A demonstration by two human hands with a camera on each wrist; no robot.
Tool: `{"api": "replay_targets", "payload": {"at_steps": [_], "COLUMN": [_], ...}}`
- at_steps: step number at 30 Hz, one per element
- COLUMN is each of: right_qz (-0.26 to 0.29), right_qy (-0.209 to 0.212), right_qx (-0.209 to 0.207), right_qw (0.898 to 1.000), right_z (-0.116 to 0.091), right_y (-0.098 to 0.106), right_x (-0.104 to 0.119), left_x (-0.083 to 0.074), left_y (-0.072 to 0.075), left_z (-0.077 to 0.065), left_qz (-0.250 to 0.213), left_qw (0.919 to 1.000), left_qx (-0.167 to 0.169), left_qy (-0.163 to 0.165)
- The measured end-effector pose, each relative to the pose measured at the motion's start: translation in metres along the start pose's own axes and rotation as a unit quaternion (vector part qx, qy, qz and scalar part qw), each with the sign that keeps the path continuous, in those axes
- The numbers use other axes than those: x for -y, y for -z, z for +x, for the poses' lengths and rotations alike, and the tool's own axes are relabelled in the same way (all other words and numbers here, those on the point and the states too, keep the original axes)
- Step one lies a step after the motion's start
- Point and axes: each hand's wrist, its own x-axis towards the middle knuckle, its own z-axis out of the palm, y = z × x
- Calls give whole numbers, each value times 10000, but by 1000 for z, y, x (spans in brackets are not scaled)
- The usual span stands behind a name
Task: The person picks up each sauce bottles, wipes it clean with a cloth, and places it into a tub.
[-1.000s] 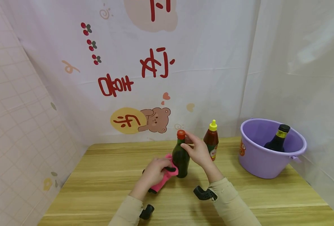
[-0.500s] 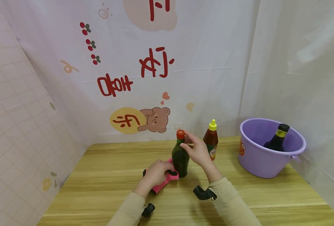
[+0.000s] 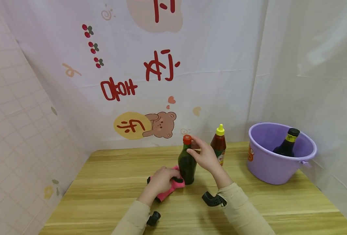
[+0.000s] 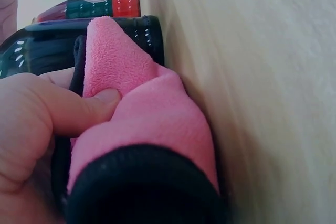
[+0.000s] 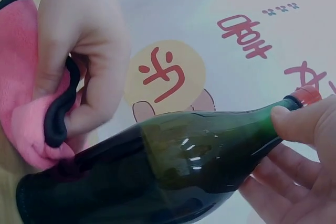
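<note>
A dark green glass bottle with a red cap stands upright on the table. My right hand holds it by the neck, thumb on the near side and fingers behind, as the right wrist view shows on the bottle's neck. My left hand pinches a pink cloth with black edging. The bunched cloth touches the lower side of the bottle in the right wrist view, and its loose part hangs down toward the tabletop. Some left fingers are hidden behind the cloth.
Behind my right hand stands a red sauce bottle with a yellow nozzle. A purple bucket at the right holds a black-capped dark bottle. The wooden table meets a printed white curtain at the back.
My left hand has shifted slightly down and to the right with the cloth along the bottle, then stayed nearly still. The right hand keeps its hold on the neck.
</note>
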Motion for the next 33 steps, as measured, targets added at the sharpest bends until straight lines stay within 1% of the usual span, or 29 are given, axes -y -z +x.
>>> {"api": "replay_targets", "payload": {"at_steps": [4,8,14,17,20,23,29,33], "right_qz": [155,252,347,252,94,-59,-215,-273], "right_qy": [-33,-49,71,138,150,66,-93,-92], "right_qx": [180,265,203,125,71,71,80,107], "right_qw": [9997,9993,9992,9995,9998,9999,9997,9995], "right_z": [1,3,8,11,14,17,20,20], "right_y": [3,5,8,10,11,12,13,13], "right_x": [2,3,6,7,8,9,12,12], "left_x": [5,9,12,13,13,13,10,6], "left_y": [6,13,27,33,38,41,43,43], "left_z": [-6,-11,-20,-24,-28,-31,-33,-32], "left_qz": [-103,-52,-73,-145,-172,-209,-305,-437], "left_qw": [9997,9986,9957,9938,9918,9902,9875,9831], "left_qx": [-211,-519,-912,-1078,-1249,-1368,-1540,-1774], "left_qy": [-50,-71,131,221,200,157,141,139]}}
